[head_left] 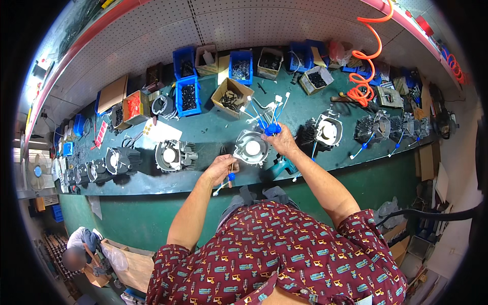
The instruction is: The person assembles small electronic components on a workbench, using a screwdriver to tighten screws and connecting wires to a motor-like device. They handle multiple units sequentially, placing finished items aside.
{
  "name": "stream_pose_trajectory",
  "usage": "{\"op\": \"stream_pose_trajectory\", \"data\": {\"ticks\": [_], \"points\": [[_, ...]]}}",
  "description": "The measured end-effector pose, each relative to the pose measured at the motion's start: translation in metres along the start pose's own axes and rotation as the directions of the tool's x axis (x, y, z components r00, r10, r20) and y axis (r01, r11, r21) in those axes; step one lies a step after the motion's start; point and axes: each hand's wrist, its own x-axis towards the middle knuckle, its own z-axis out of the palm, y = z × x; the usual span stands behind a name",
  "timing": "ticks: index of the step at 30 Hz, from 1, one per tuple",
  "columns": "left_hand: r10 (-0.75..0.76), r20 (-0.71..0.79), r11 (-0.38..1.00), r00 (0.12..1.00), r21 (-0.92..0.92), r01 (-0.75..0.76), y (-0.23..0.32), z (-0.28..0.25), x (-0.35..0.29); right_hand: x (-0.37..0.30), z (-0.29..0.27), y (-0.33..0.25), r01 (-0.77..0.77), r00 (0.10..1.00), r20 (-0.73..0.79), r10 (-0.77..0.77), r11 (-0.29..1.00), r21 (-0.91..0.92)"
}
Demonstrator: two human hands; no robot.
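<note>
A grey metal motor housing (243,151) with a white round centre lies on the green bench in front of me. My right hand (282,141) is at its right upper side, closed around a bunch of wire leads (273,128) with blue sleeves and white connectors that fan out upward. At the housing's left lower edge, my left hand (221,169) pinches a single wire lead (232,177) with a blue sleeve; its white connector hangs over the bench edge. Beside the housing, below my right hand, lies a teal power tool (282,168), partly hidden by my forearm.
Further housings stand along the bench, at left (175,155) and right (325,130), some with leads hanging out. Behind are blue bins (188,96) and a cardboard box (231,97) of small parts. An orange coiled hose (373,38) hangs at right. Another person (84,249) bends down at lower left.
</note>
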Motion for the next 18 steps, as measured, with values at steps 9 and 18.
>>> {"op": "stream_pose_trajectory", "data": {"ticks": [9,18], "points": [[0.672,0.056,0.179,0.739,0.956,-0.234,0.010,0.026,-0.011,0.001,-0.001,0.004,-0.056,0.998,0.014,0.056,0.998,-0.021],[0.066,-0.214,0.998,0.975,0.007,-0.066,-0.004,0.029,-0.017,0.003,0.001,0.001,-0.076,0.997,0.018,0.077,0.997,-0.028]]}}
